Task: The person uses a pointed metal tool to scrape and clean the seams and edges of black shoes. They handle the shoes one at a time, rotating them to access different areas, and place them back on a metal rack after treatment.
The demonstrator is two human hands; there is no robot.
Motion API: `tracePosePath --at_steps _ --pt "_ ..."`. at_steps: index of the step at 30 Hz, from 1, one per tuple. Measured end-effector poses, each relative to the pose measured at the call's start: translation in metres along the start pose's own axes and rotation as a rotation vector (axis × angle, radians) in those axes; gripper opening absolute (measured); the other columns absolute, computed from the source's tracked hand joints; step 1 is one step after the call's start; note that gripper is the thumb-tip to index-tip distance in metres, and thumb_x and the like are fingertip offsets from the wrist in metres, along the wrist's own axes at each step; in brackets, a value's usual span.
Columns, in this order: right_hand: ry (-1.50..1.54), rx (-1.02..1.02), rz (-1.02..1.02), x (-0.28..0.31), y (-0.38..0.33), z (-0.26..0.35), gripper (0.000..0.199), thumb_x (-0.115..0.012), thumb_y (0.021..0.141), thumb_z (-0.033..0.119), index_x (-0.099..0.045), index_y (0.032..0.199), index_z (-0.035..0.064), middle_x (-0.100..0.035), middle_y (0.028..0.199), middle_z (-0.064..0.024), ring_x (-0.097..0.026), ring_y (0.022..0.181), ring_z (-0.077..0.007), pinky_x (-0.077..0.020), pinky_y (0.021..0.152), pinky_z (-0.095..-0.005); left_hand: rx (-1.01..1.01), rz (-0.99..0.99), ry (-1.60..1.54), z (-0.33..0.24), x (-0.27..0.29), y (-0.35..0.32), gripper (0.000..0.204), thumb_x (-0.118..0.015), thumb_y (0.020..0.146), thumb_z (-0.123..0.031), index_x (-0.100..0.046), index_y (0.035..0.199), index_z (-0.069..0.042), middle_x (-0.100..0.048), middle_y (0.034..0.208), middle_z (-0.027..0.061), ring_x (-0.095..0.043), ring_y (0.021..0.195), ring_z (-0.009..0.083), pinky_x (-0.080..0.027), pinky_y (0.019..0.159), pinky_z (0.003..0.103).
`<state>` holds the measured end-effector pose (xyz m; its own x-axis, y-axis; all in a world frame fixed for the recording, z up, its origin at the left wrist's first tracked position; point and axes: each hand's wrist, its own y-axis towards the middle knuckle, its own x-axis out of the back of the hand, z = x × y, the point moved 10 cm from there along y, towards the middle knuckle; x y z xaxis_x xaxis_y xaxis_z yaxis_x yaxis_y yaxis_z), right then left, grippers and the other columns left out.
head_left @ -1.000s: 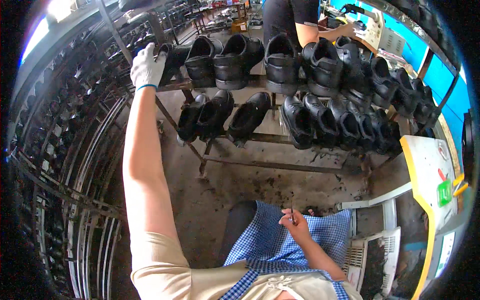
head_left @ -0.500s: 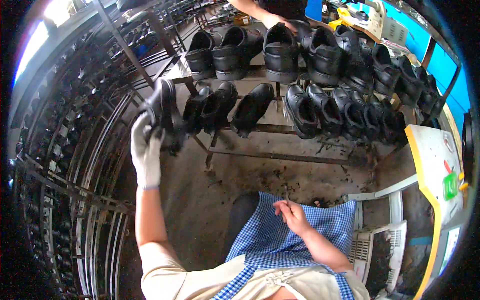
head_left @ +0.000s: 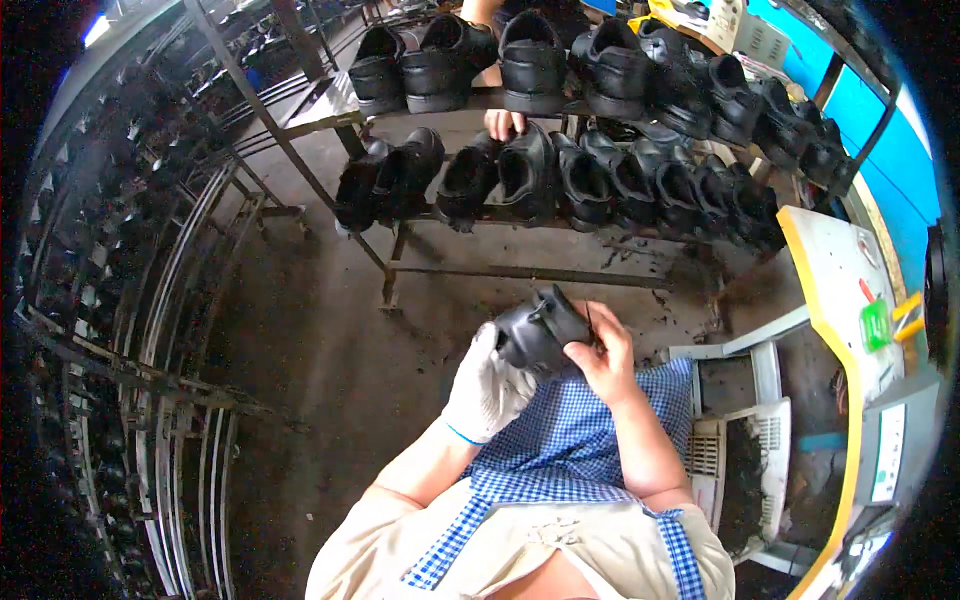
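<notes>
A black shoe (head_left: 538, 335) is held in front of my apron, between both hands. My left hand (head_left: 488, 392), in a white knitted glove, grips the shoe from its left side. On the other side my bare right hand (head_left: 607, 352) is closed on the shoe's upper, thumb toward me. Something thin and dark shows by the right fingers, too small to name. The blue checked apron (head_left: 570, 445) lies over my lap beneath the shoe.
A metal rack carries black shoes on an upper row (head_left: 532, 62) and a lower row (head_left: 465, 185). Behind it, a co-worker's hand (head_left: 505, 123) touches a lower-row shoe. More racks (head_left: 180, 400) line the left. A white, yellow-edged table (head_left: 835, 280) with a green object (head_left: 876, 325) stands right.
My left hand has come from the far left rack to my lap with the shoe. My right hand has taken hold of it too. The co-worker's hand has moved to the lower row.
</notes>
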<state>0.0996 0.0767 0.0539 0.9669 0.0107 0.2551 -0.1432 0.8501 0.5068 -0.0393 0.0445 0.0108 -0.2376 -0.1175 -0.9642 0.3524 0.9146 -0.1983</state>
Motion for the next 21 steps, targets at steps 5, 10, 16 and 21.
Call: tracePosePath --at_steps 5,10,16,21 --pt "-0.020 -0.120 0.055 0.012 -0.024 -0.012 0.052 -0.077 0.080 0.032 -0.062 0.116 -0.0038 -0.064 0.110 -0.0165 -0.064 0.099 -0.0291 -0.0499 0.087 -0.0353 0.127 0.056 0.157 0.038 0.005 0.001 0.046 -0.066 0.090 -0.028 -0.053 0.127 -0.003 -0.060 0.125 0.0101 -0.058 0.112 0.0224 -0.045 0.102 0.036" --pt "-0.074 0.061 -0.035 0.027 -0.016 0.029 0.066 -0.084 0.070 0.035 -0.060 0.121 0.0005 -0.065 0.106 -0.0161 -0.066 0.096 -0.0300 -0.0526 0.083 -0.0357 -0.037 0.089 0.656 0.033 0.000 -0.004 0.041 -0.063 0.093 -0.019 -0.052 0.129 -0.003 -0.060 0.120 0.0076 -0.057 0.108 0.0145 -0.047 0.093 0.031" --pt "-0.242 0.070 0.018 0.033 -0.010 0.053 0.064 -0.084 0.070 0.035 -0.061 0.120 0.0030 -0.067 0.103 -0.0166 -0.069 0.092 -0.0319 -0.0560 0.078 -0.0382 -0.130 0.195 0.928 0.029 -0.014 -0.006 0.040 -0.061 0.092 -0.014 -0.052 0.129 -0.002 -0.060 0.119 0.0060 -0.055 0.109 0.0150 -0.046 0.092 0.031" --pt "-0.263 0.069 -0.016 0.034 -0.013 0.057 0.063 -0.083 0.071 0.037 -0.061 0.119 0.0032 -0.068 0.097 -0.0153 -0.071 0.084 -0.0298 -0.0576 0.068 -0.0363 -0.098 0.222 1.106 0.028 -0.027 -0.008 0.045 -0.060 0.091 -0.020 -0.052 0.132 -0.003 -0.058 0.127 0.0049 -0.054 0.115 0.0159 -0.043 0.098 0.032"
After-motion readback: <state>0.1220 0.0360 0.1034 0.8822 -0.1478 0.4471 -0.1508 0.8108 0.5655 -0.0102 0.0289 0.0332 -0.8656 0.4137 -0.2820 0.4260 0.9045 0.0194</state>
